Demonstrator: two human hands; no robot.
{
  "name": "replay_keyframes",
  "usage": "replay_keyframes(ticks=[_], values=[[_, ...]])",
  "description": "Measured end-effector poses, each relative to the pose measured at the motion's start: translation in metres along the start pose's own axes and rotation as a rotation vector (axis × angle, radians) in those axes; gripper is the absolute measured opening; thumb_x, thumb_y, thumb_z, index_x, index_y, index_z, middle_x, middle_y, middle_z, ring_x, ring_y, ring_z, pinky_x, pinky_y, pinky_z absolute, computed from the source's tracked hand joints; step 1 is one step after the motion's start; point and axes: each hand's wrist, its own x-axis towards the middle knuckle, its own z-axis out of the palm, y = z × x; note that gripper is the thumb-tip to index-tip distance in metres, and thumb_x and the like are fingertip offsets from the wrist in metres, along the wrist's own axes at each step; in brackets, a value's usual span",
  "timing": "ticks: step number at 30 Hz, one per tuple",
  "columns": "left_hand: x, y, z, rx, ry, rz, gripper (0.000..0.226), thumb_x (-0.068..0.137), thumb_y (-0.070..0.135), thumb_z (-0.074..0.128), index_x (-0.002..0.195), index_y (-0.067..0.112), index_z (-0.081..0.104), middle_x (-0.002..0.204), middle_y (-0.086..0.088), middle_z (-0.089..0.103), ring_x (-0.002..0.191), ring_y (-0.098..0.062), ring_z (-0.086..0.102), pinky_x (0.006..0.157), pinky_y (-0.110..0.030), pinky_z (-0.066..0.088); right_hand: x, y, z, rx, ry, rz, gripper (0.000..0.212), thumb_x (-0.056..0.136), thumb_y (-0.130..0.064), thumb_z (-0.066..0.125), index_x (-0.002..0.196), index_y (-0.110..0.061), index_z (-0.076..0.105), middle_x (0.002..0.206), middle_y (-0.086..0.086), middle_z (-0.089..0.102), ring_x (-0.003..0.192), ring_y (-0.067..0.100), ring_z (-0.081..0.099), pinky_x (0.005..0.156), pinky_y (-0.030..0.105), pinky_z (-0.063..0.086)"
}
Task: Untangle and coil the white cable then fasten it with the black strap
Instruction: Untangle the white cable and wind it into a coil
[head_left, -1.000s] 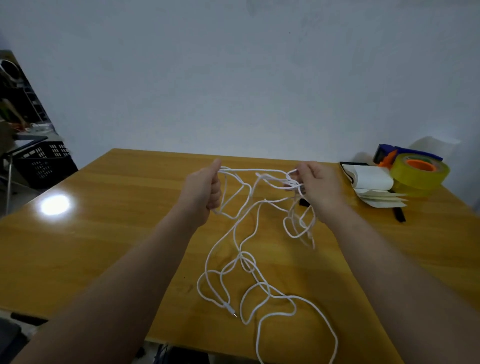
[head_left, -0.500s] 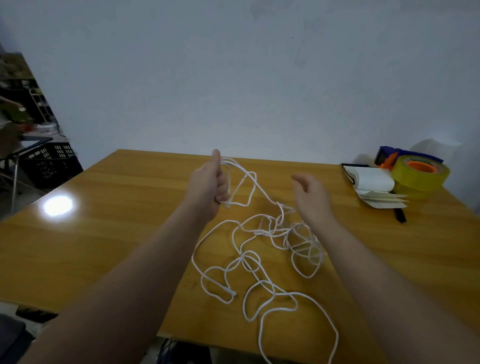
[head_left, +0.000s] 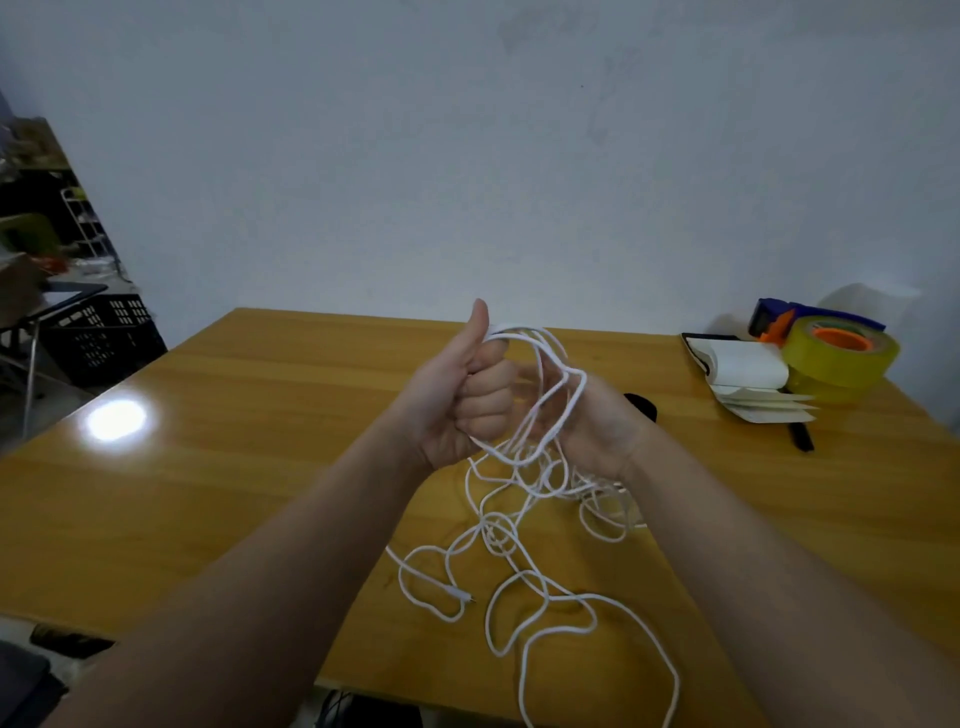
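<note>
A long white cable (head_left: 524, 564) lies tangled on the wooden table (head_left: 234, 441), with its plug end near the front. My left hand (head_left: 462, 395) is raised in a fist, thumb up, gripping loops of the cable. Pressed close on its right, my right hand (head_left: 592, 421) has cable loops draped across it; its fingers are hidden behind the loops and the left fist. A black strap (head_left: 643, 405) lies on the table just behind my right hand, partly hidden by it.
At the back right stand a yellow tape roll (head_left: 841, 361), a blue and orange dispenser (head_left: 779, 319) and an open white notebook (head_left: 748, 374), with a black pen (head_left: 800, 435) beside them. A black crate (head_left: 101, 332) sits on the floor at left.
My left hand has lifted with cable loops in it, thumb up. My right hand, open and apart half a second ago, has come up against the left hand into the loops.
</note>
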Motion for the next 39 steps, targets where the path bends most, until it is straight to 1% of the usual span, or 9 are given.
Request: replay_keyframes(ticks=[6, 10, 14, 18, 22, 25, 29, 33, 39], values=[[0.010, -0.004, -0.015, 0.450, 0.470, 0.153, 0.050, 0.098, 0.049, 0.034, 0.056, 0.022, 0.028, 0.042, 0.008, 0.019, 0.032, -0.005, 0.015, 0.035, -0.014, 0.012, -0.009, 0.002, 0.001, 0.241, -0.026, -0.093, 0.029, 0.080, -0.022, 0.044, 0.069, -0.004, 0.064, 0.072, 0.014, 0.068, 0.069, 0.022, 0.065, 0.064, 0.029, 0.056], [0.015, -0.013, -0.027, 0.609, 0.606, 0.263, 0.044, 0.100, 0.043, 0.038, 0.063, 0.021, 0.031, 0.043, 0.009, 0.024, 0.035, -0.006, 0.019, 0.037, -0.016, 0.016, -0.006, 0.006, 0.007, 0.046, 0.020, -0.126, 0.034, 0.086, -0.043, 0.048, 0.073, -0.011, 0.051, 0.062, 0.007, 0.059, 0.062, 0.021, 0.056, 0.070, 0.031, 0.044], [0.016, -0.017, -0.028, 0.228, 0.432, 0.129, 0.050, 0.100, 0.044, 0.032, 0.058, 0.017, 0.034, 0.041, 0.006, 0.027, 0.033, -0.007, 0.026, 0.036, -0.017, 0.027, 0.003, 0.012, 0.012, -0.363, 0.305, -0.342, 0.034, 0.100, -0.036, 0.033, 0.074, -0.016, 0.041, 0.049, -0.009, 0.036, 0.043, 0.009, 0.036, 0.050, 0.029, 0.032], [0.006, -0.011, -0.020, 0.135, 0.258, -0.043, 0.050, 0.093, 0.032, 0.039, 0.054, 0.010, 0.061, 0.049, -0.004, 0.054, 0.050, -0.021, 0.058, 0.062, -0.029, 0.055, 0.003, 0.007, 0.002, -0.601, 0.445, -0.456, 0.034, 0.100, -0.034, 0.033, 0.069, -0.021, 0.041, 0.056, -0.005, 0.035, 0.046, 0.010, 0.034, 0.051, 0.030, 0.032], [0.001, -0.002, -0.019, 0.081, 0.293, -0.125, 0.070, 0.097, 0.046, 0.027, 0.079, -0.005, 0.071, 0.055, -0.016, 0.064, 0.064, -0.034, 0.069, 0.068, -0.045, 0.058, 0.000, 0.004, 0.001, -0.818, 0.421, -0.550, 0.033, 0.100, -0.030, 0.035, 0.069, -0.025, 0.042, 0.060, -0.008, 0.042, 0.056, 0.008, 0.041, 0.060, 0.029, 0.036], [0.004, -0.007, -0.017, 0.128, 0.342, -0.128, 0.056, 0.101, 0.040, 0.027, 0.088, 0.001, 0.065, 0.056, -0.011, 0.066, 0.063, -0.028, 0.071, 0.066, -0.040, 0.059, 0.002, 0.006, 0.002, -0.878, 0.503, -0.595, 0.029, 0.100, -0.029, 0.035, 0.077, -0.017, 0.047, 0.062, -0.009, 0.044, 0.058, 0.004, 0.043, 0.055, 0.016, 0.032], [0.008, -0.017, -0.016, 0.174, 0.362, -0.063, 0.032, 0.099, 0.023, 0.037, 0.092, 0.005, 0.062, 0.070, -0.005, 0.072, 0.069, -0.019, 0.072, 0.070, -0.031, 0.059, 0.008, 0.009, 0.001, -0.839, 0.639, -0.602, 0.032, 0.100, -0.031, 0.034, 0.078, -0.011, 0.047, 0.059, -0.006, 0.041, 0.054, 0.007, 0.039, 0.051, 0.019, 0.030], [0.007, -0.015, -0.016, 0.209, 0.398, -0.100, 0.036, 0.096, 0.018, 0.029, 0.086, 0.000, 0.059, 0.068, -0.012, 0.071, 0.069, -0.024, 0.072, 0.075, -0.036, 0.058, 0.007, 0.009, -0.005, -0.976, 0.580, -0.613, 0.033, 0.100, -0.031, 0.034, 0.075, -0.012, 0.043, 0.058, -0.003, 0.040, 0.054, 0.014, 0.038, 0.053, 0.030, 0.028], [0.017, -0.027, -0.007, 0.168, 0.488, -0.053, 0.059, 0.095, 0.061, 0.028, 0.056, 0.016, 0.031, 0.042, 0.001, 0.027, 0.038, -0.015, 0.030, 0.055, -0.027, 0.040, 0.008, 0.017, 0.001, -1.028, 0.609, -0.682, 0.032, 0.099, -0.031, 0.036, 0.075, -0.011, 0.039, 0.055, -0.004, 0.037, 0.051, 0.015, 0.037, 0.052, 0.036, 0.028]])
